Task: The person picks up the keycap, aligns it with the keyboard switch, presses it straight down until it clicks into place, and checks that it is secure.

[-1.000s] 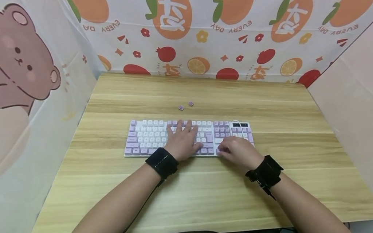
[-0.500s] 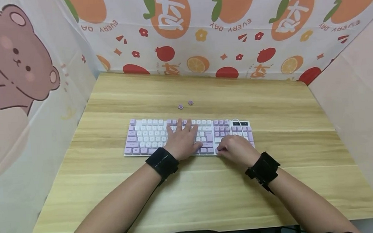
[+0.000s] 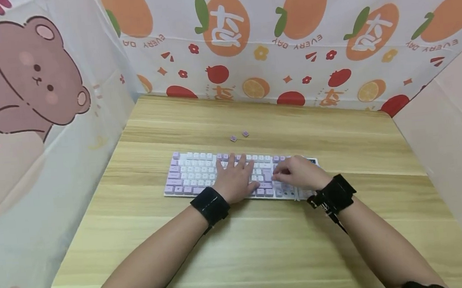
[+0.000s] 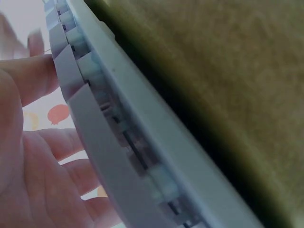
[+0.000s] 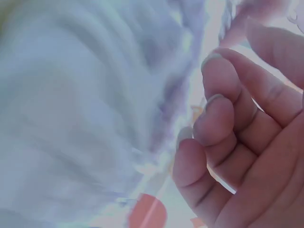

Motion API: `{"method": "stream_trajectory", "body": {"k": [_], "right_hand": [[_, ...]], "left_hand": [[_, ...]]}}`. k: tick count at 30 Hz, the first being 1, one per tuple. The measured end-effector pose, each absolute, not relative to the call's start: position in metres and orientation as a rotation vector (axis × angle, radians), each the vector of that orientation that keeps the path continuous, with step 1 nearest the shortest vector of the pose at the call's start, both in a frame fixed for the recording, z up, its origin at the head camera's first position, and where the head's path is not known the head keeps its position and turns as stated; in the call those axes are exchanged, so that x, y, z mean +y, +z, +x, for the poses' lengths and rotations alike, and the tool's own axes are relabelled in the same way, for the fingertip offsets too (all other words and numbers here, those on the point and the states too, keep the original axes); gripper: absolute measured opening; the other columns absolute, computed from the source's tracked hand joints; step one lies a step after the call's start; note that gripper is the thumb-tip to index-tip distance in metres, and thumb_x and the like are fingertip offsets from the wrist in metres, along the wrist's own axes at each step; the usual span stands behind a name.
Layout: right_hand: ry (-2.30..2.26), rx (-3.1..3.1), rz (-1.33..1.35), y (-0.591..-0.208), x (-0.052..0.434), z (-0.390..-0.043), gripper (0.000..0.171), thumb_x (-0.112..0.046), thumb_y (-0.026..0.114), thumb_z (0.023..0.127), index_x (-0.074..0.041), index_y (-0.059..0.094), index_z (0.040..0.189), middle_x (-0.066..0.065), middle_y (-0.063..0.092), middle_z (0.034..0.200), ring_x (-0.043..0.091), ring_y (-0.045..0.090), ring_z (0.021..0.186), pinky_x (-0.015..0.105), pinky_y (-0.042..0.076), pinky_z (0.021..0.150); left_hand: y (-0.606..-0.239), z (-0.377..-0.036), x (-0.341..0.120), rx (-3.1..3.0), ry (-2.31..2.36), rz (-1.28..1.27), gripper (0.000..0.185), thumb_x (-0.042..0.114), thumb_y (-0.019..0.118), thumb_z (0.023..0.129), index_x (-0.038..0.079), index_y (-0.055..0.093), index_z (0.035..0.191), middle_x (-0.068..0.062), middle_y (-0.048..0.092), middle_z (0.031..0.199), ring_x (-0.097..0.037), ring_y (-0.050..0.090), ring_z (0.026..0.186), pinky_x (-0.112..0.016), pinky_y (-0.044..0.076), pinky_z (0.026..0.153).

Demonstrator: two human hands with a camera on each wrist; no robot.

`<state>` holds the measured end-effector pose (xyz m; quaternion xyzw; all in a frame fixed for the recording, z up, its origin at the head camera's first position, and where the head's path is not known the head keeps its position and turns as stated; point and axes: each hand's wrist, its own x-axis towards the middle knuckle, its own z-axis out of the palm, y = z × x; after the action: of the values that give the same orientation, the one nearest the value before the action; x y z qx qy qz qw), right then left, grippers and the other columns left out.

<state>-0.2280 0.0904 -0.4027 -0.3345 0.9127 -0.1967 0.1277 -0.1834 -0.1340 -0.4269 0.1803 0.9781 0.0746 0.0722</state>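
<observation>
A white and lilac keyboard (image 3: 196, 174) lies across the middle of the wooden table (image 3: 263, 245). My left hand (image 3: 235, 177) rests flat on its middle keys with straight, spread fingers. In the left wrist view the palm (image 4: 28, 156) lies against the key rows of the keyboard (image 4: 142, 137). My right hand (image 3: 298, 172) hovers over the keyboard's right part, fingers curled and pointing left. The right wrist view shows those curled fingers (image 5: 213, 118) beside the blurred keyboard (image 5: 71, 118). Whether they pinch a key is hidden.
Two loose lilac keycaps (image 3: 233, 138) (image 3: 245, 134) lie on the table just behind the keyboard. Printed curtains (image 3: 287, 35) wall in the table at the back and on both sides. Black bands sit on both wrists.
My right hand has moved up and to the left, from the keyboard's front right edge to over its right keys. My left hand has stayed flat on the keys.
</observation>
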Motion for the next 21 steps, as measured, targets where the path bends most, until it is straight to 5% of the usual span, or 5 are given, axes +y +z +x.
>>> {"method": "stream_trajectory", "body": {"k": [10,16,21], "right_hand": [[-0.470,2.693,-0.928,-0.393,0.037,-0.305,0.028,-0.023,0.063,0.096,-0.009,0.069,0.120,0.009,0.069,0.112,0.026,0.063,0.106,0.044,0.049,0.096],[-0.385,2.606,-0.944,-0.403,0.019,-0.326,0.042,-0.016,0.063,0.093,-0.006,0.059,0.134,0.019,0.049,0.145,0.037,0.045,0.135,0.051,0.035,0.113],[-0.214,2.517,-0.965,-0.395,0.003,-0.333,0.054,-0.017,0.066,0.093,-0.010,0.049,0.144,0.014,0.027,0.161,0.038,0.031,0.144,0.052,0.028,0.116]], "left_hand": [[-0.428,-0.177,-0.131,2.974,0.161,0.523,0.072,0.062,0.045,0.096,0.019,0.035,0.153,-0.013,0.025,0.161,-0.045,0.020,0.147,-0.076,0.016,0.108],[-0.431,-0.168,-0.125,2.976,0.158,0.532,0.072,0.062,0.046,0.095,0.019,0.036,0.152,-0.013,0.027,0.160,-0.045,0.021,0.146,-0.076,0.017,0.107],[-0.429,-0.164,-0.128,2.987,0.166,0.501,0.071,0.061,0.047,0.095,0.020,0.038,0.151,-0.012,0.029,0.160,-0.044,0.022,0.147,-0.076,0.019,0.107]]}}
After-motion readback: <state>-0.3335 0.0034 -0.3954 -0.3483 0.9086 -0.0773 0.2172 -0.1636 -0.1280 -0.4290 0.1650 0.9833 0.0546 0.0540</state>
